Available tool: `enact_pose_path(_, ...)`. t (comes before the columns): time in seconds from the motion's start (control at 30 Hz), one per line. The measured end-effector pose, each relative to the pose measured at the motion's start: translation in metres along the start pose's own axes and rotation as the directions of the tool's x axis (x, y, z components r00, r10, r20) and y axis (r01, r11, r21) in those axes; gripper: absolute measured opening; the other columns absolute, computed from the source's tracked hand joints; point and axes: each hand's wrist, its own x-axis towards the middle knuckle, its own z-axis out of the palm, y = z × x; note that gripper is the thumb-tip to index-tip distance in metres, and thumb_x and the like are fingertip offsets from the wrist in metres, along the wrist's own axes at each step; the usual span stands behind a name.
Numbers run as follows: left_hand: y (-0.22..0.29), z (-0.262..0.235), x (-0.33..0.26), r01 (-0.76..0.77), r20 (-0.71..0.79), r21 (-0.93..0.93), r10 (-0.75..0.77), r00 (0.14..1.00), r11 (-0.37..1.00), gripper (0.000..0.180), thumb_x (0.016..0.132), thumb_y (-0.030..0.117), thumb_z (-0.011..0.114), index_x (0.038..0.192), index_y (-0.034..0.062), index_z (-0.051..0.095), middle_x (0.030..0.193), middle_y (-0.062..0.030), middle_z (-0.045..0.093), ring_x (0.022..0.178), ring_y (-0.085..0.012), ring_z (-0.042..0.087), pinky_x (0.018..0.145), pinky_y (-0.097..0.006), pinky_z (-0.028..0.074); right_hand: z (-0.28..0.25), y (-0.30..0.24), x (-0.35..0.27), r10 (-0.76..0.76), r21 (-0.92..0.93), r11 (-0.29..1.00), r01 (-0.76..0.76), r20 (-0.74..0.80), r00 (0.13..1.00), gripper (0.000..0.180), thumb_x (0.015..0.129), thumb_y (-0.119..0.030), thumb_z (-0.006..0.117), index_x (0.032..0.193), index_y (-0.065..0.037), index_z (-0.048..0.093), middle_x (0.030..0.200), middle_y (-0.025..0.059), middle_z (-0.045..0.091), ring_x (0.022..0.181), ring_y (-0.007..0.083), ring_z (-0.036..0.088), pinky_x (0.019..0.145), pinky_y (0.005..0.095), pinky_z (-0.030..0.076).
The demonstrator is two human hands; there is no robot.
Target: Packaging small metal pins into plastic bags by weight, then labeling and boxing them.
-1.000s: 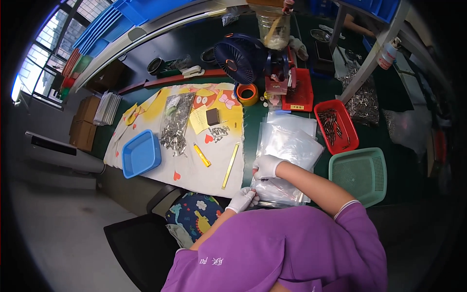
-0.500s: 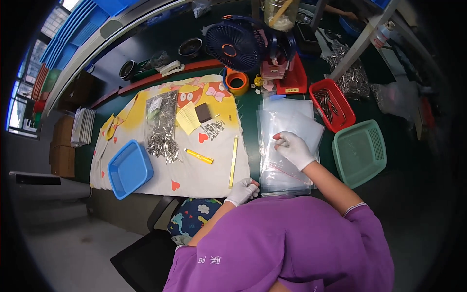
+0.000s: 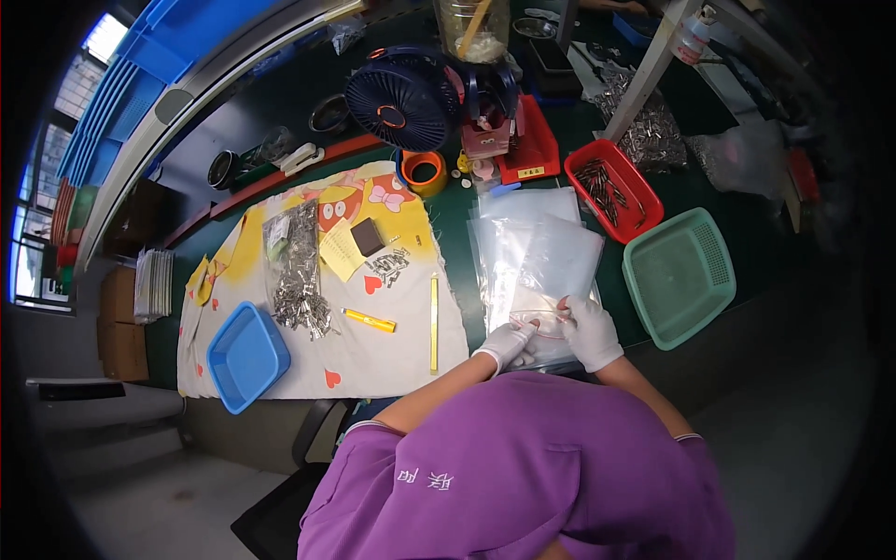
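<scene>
Both my hands wear white gloves with bare fingertips. My left hand (image 3: 507,345) pinches the near end of a clear plastic bag (image 3: 565,257), close to its thin red line. On the same end, my right hand (image 3: 590,336) grips the bag's right side with thumb and fingers. Under and beyond it lie several more clear plastic bags (image 3: 497,238) in a loose pile on the green table. To the left, a yellow marker-like tool (image 3: 369,320) and a narrow yellow strip (image 3: 434,327) rest on a printed cloth (image 3: 317,364).
A blue tray (image 3: 245,362) sits at the cloth's left edge, near a bag of small metal parts (image 3: 297,243). Right of the pile stand a green basket (image 3: 679,289) and a red bin (image 3: 646,213) holding metal pieces. A dark blue fan (image 3: 397,103) stands behind.
My left hand has moved right from the cloth's edge onto the bag. My right hand has come nearer to me, and both now grip the bag's near end. The view has shifted slightly.
</scene>
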Motion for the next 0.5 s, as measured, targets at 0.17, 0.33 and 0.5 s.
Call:
enact_pose_path(0.17,0.011,0.017,0.004,-0.32,-0.108,-0.259,0.302,0.947,0.911,0.029,0.091,0.026,0.049,0.084,-0.0003,0.058,0.071,-0.0077,0.061,0.048,-0.0112,0.053,0.045,-0.024,0.044,-0.016,0.011,0.011,-0.335,-0.242,0.905,0.35,0.102,0.937,0.016,0.071,-0.011,0.058,0.086,-0.007,0.062,0.096,0.0115,0.059,0.085,0.0289,0.058,0.073,0.0367,0.048)
enact_pose_path(0.33,0.035,0.026,-0.018,-0.528,-0.032,0.039,0.529,0.848,0.848,0.02,0.088,0.013,0.05,0.101,-0.0007,0.057,0.085,-0.0046,0.06,0.075,-0.0115,0.056,0.071,-0.025,0.047,-0.031,-0.012,0.014,-0.209,-0.384,0.893,0.236,0.111,0.972,0.037,0.064,-0.022,0.067,0.1,-0.011,0.064,0.126,0.0165,0.043,0.114,0.0338,0.042,0.097,0.0497,0.033)
enact_pose_path(0.5,0.037,0.024,-0.021,-0.598,-0.033,-0.02,0.597,0.801,0.801,0.027,0.087,0.011,0.05,0.111,0.0002,0.054,0.088,-0.0028,0.057,0.077,-0.0095,0.053,0.071,-0.024,0.046,-0.047,-0.016,0.016,-0.206,-0.442,0.857,0.264,0.175,0.963,0.039,0.063,-0.025,0.069,0.099,-0.01,0.064,0.128,0.0148,0.041,0.114,0.0335,0.041,0.096,0.0531,0.032)
